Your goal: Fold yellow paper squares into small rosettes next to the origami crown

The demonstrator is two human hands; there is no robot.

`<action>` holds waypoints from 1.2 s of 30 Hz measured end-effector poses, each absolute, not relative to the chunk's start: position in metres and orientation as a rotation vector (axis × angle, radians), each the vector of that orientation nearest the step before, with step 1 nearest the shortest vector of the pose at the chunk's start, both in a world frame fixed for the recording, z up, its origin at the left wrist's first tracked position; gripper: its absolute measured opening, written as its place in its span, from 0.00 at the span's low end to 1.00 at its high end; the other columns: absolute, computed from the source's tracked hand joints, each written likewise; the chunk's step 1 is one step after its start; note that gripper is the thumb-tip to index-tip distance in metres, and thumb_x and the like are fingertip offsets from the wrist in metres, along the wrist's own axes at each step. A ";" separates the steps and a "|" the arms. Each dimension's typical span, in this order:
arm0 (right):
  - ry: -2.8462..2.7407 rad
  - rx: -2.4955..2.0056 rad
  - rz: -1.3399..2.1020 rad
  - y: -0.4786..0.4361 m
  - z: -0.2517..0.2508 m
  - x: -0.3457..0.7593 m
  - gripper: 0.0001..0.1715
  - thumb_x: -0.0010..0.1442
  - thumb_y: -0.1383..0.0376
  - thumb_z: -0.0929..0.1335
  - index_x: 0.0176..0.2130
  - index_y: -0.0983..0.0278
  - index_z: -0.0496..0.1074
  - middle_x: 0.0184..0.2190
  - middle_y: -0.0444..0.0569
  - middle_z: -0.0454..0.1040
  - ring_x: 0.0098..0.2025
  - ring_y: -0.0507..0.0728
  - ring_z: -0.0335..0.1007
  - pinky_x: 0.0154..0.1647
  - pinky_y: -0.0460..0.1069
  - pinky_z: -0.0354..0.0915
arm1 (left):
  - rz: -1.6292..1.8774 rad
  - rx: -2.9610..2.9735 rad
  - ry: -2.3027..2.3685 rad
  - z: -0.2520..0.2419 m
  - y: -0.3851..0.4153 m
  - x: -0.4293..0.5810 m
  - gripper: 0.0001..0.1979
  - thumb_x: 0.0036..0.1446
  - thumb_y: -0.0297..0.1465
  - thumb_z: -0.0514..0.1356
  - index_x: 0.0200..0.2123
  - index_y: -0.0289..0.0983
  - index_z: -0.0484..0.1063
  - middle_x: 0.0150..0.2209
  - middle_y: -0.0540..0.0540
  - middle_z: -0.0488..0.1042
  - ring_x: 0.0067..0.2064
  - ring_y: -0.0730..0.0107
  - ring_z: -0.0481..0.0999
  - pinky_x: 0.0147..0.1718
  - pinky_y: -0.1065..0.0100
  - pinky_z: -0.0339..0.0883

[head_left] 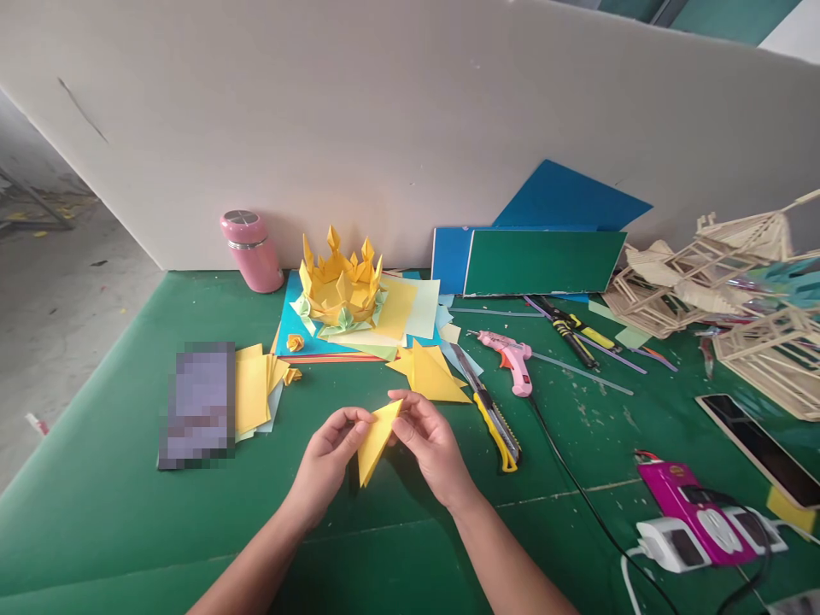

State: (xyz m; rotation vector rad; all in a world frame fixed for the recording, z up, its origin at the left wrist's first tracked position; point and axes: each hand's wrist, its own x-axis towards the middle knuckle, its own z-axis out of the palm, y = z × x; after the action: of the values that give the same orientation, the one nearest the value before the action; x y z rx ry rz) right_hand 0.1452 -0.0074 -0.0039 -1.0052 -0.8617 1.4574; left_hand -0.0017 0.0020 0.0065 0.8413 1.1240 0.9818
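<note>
Over a scuffed green table (192, 530) against a pale partition (320, 111), both hands (328, 465) (436, 453) pinch folded yellow paper (377, 440).

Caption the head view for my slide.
Left hand and right hand hold folded paper over a green table, crown and glue gun beyond.

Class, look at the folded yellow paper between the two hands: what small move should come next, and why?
Perhaps run the right hand down the folded yellow paper to sharpen its crease: the left hand pinches the other side, steadying it, while the lower tip is free of fingers.
</note>
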 end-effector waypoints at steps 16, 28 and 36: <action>-1.009 -1.101 1.295 -0.010 -0.007 0.142 0.09 0.53 0.62 0.69 0.35 0.61 0.68 0.31 0.43 0.69 0.29 0.51 0.68 0.33 0.47 0.70 | 1.031 0.670 1.093 0.007 -0.001 0.004 0.16 0.40 0.36 0.71 0.33 0.37 0.75 0.33 0.49 0.78 0.29 0.73 0.75 0.30 0.72 0.71; -1.360 -1.261 0.696 -0.014 -0.012 0.138 0.06 0.54 0.71 0.63 0.31 0.60 0.67 0.28 0.46 0.72 0.31 0.54 0.70 0.33 0.48 0.69 | 1.086 0.997 1.251 0.008 -0.003 0.006 0.09 0.39 0.38 0.69 0.26 0.43 0.82 0.32 0.46 0.78 0.30 0.64 0.75 0.28 0.66 0.74; -1.482 -1.263 0.537 -0.016 -0.010 0.139 0.08 0.56 0.72 0.63 0.32 0.61 0.68 0.29 0.47 0.73 0.31 0.55 0.70 0.33 0.49 0.68 | 1.081 1.172 1.269 0.008 -0.004 0.006 0.06 0.43 0.35 0.66 0.27 0.44 0.82 0.31 0.45 0.79 0.34 0.60 0.77 0.34 0.66 0.73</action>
State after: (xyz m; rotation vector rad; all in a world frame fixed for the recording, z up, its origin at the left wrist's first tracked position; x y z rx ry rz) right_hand 0.1387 -0.0157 -0.0102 -1.2629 -1.4816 0.5371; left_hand 0.0058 -0.0045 0.0082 1.1717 1.2694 1.0811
